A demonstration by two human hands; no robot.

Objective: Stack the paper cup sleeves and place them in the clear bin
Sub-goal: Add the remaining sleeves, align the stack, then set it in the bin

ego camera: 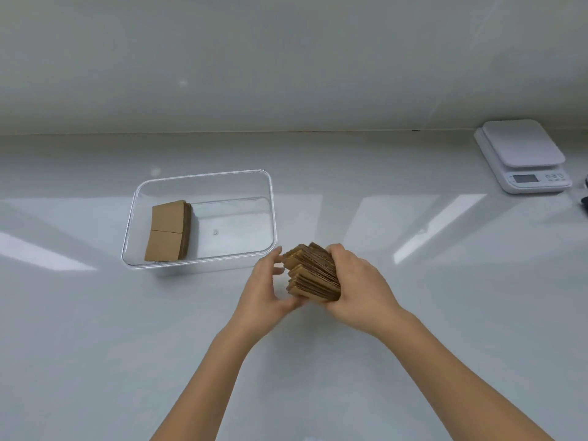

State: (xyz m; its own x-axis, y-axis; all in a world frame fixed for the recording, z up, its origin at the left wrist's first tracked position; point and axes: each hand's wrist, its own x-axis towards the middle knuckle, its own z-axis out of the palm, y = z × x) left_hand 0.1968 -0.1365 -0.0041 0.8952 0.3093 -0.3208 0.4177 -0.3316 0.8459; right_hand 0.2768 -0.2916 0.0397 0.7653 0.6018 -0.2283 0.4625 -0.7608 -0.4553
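A thick stack of brown corrugated cup sleeves (313, 272) is held on edge between both hands, just right of the bin's near right corner. My right hand (359, 288) wraps its right side and back. My left hand (265, 288) touches its left side, fingers spread, thumb under the near edge. The clear bin (270, 198) sits on the counter to the left. Inside it, a smaller stack of brown sleeves (167, 230) leans against the left wall; the bin's right part holds nothing.
A white kitchen scale (523, 154) stands at the back right by the wall. A dark object (584, 198) shows at the right edge. The glossy grey counter (127, 345) runs to a pale wall behind.
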